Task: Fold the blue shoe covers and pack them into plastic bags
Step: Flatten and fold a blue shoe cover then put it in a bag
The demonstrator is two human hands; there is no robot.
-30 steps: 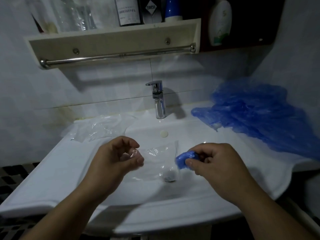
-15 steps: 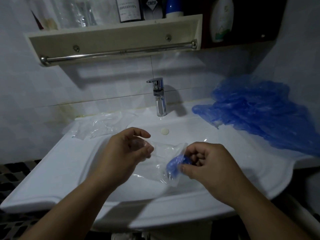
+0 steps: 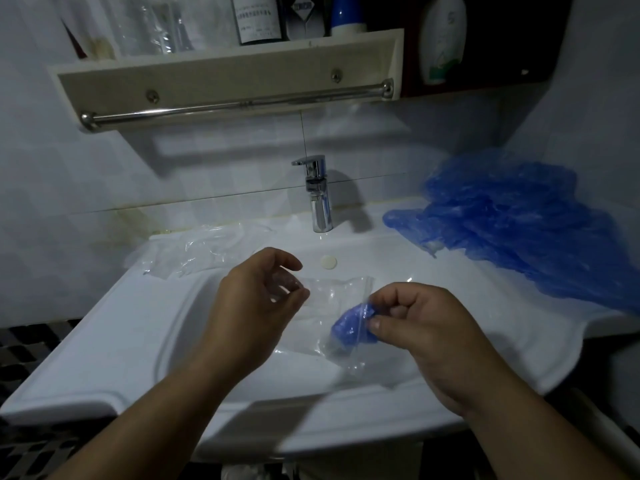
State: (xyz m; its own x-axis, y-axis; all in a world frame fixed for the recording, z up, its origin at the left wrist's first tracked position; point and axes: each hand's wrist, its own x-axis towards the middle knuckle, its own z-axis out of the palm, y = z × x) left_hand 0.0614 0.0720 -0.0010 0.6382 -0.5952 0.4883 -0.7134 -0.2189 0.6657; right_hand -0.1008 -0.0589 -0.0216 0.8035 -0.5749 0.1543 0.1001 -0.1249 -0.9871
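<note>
A white washbasin (image 3: 114, 341) fills most of the scene, with a chrome tap (image 3: 317, 195) at its back and a wooden shelf (image 3: 225, 67) with a towel rail above it. On the basin's right ledge lies a big loose heap of blue shoe covers (image 3: 519, 230), not yet folded. On the left ledge, well apart from that heap, sits a crumple of spare clear plastic bags (image 3: 197, 251).

Over the bowl, both hands work one small clear plastic bag (image 3: 329, 299) held between them. The left hand (image 3: 256, 306) pinches one side of the bag's mouth between thumb and forefinger, the other fingers curled loosely. The right hand (image 3: 422, 323) has its fingers closed narrowly on a folded shoe cover (image 3: 349, 327), a tight blue wad, and the wad sits at the bag's opening, partly behind the clear film. Whether it is fully inside I cannot tell.

So this looks like the packing step: one folded cover going into its bag. The next move, I'd judge, calls for the left hand to keep the mouth spread while the right pushes the wad deeper and lets go without dragging it back out; thin film clings, so the bundle could spring open.
</note>
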